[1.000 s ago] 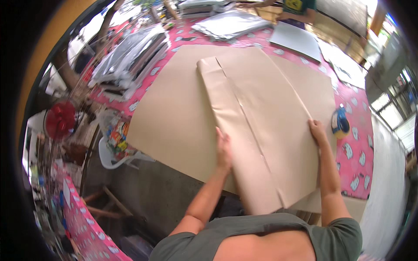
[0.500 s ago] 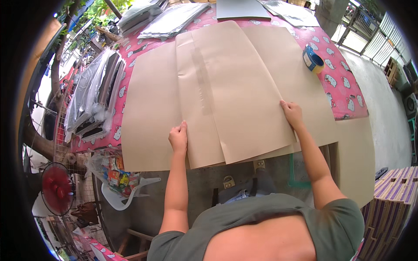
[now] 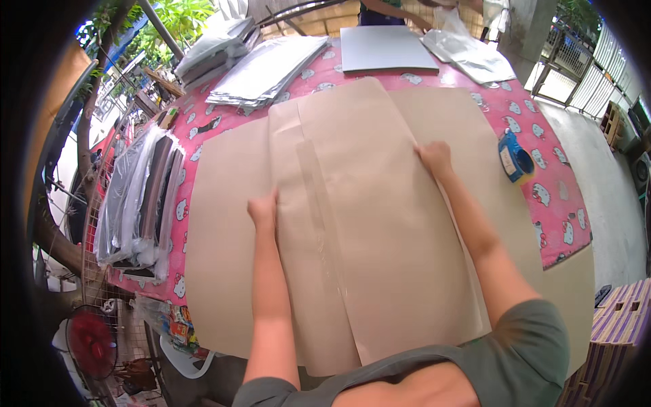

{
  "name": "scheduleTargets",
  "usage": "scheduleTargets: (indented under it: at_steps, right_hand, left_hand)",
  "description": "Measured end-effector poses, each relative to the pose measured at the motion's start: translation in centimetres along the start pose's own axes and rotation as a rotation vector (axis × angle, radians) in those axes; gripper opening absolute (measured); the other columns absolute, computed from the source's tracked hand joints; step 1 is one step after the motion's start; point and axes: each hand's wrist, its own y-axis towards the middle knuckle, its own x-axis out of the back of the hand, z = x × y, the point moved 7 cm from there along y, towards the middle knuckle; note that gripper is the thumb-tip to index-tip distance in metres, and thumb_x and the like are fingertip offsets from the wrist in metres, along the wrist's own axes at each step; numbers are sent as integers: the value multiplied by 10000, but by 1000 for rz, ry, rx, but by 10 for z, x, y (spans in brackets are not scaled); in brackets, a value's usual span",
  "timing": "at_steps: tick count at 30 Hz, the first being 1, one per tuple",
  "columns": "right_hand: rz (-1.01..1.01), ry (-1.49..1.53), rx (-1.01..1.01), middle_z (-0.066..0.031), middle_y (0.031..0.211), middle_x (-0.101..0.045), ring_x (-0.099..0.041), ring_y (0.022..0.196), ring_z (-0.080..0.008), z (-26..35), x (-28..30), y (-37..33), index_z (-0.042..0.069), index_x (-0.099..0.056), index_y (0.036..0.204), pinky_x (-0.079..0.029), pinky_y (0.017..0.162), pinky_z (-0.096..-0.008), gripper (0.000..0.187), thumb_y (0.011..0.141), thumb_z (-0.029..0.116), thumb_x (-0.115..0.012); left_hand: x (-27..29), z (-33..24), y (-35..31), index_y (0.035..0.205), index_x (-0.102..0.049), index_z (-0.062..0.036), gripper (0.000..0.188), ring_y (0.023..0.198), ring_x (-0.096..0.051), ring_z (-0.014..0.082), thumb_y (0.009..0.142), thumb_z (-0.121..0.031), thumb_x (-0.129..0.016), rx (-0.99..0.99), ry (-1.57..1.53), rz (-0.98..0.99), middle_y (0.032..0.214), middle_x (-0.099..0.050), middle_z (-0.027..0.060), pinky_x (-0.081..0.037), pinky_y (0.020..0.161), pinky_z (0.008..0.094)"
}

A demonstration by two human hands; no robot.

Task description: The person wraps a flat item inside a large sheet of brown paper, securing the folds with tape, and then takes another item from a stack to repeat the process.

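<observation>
Evidently both hands are on the folded paper (image 3: 380,224), which lies in front of the person, on top of more brown paper (image 3: 224,271). The left hand (image 3: 263,209) is at the folded paper's left edge, fingers drawn in narrow and pinching that edge. The right hand (image 3: 434,159) is at the folded paper's right edge, a little farther up, its fingers likewise closed on the border; it is slightly blurred. A tape strip (image 3: 313,190) runs along a seam on the folded paper, left of its middle.

Right of the folded paper stands a blue tape roll (image 3: 515,159), near the pink cloth (image 3: 553,183) that shows around the brown paper. Beyond the folded paper's far end lies a pale board (image 3: 386,49), with a person (image 3: 383,12) partly visible behind it. Beyond and left of the folded paper is a white stack (image 3: 268,68); farther left, a plastic-wrapped stack (image 3: 139,197). Well apart, to the folded paper's lower left, are a red fan (image 3: 93,342) and a white chair (image 3: 186,359).
</observation>
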Motion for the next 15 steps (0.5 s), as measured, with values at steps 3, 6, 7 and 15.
scheduleTargets:
  at_steps: [3,6,7,15]
  right_hand:
    - [-174,69,-306,-199,719,-638,-631,683,-322,-38,8,114,7,-649,637,-486,644,-404,435,719,433,-631]
    - [184,391,-503,-176,901,-651,-626,857,-291,5,-25,95,-6,-666,795,-477,763,-365,472,789,458,-583]
    - [324,509,-534,-172,985,-649,-617,941,-280,20,-32,70,-9,-671,868,-467,820,-352,485,817,460,-559]
    - [525,591,-200,-150,1441,-261,-232,1339,-275,6,141,-312,46,-263,1392,-163,1088,-358,791,784,397,-626]
  left_hand:
    - [-77,-37,95,999,-589,104,444,806,-607,213,692,-164,-764,-18,-277,105,988,-638,128,-497,715,343]
    - [-62,-11,91,1049,-564,103,531,966,-602,309,747,-313,-696,15,7,156,1094,-585,250,-456,846,369]
    - [-48,7,81,1131,-492,98,556,1062,-523,322,791,-318,-637,-64,67,186,1167,-517,267,-411,899,369]
    - [42,10,-186,1434,-12,-97,704,1366,49,370,921,-505,-269,-727,629,693,1490,99,132,-43,1031,612]
